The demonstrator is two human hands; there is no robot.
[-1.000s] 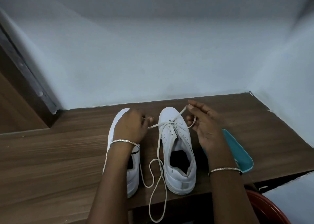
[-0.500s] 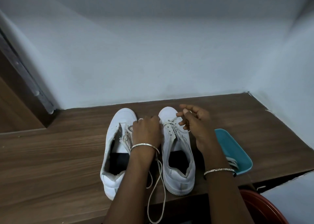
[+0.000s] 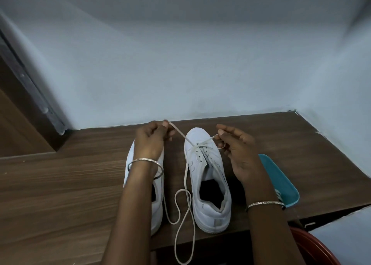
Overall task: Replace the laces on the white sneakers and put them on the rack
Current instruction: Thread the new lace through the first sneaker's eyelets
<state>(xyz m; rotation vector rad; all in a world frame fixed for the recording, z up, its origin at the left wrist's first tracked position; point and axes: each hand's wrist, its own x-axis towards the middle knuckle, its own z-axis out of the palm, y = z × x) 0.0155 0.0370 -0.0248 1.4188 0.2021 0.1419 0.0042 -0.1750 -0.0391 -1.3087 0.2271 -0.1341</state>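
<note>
Lacing is at the toe eyelets only: your left hand (image 3: 149,142) pinches one strand of the lace (image 3: 180,133) just off the toe of the half-laced sneaker (image 3: 208,184), and your right hand (image 3: 239,154) pinches the other strand across that toe. Strands run crosswise to the sneaker's long axis. Slack loops beside its heel, nearer your left hand, so I'd feed from there.

head-worn view, forward and down, near

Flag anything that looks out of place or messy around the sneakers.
Slack from the lace loops between the two sneakers and droops past the front edge of the table, where it might snag. Nothing else stands out.
</note>
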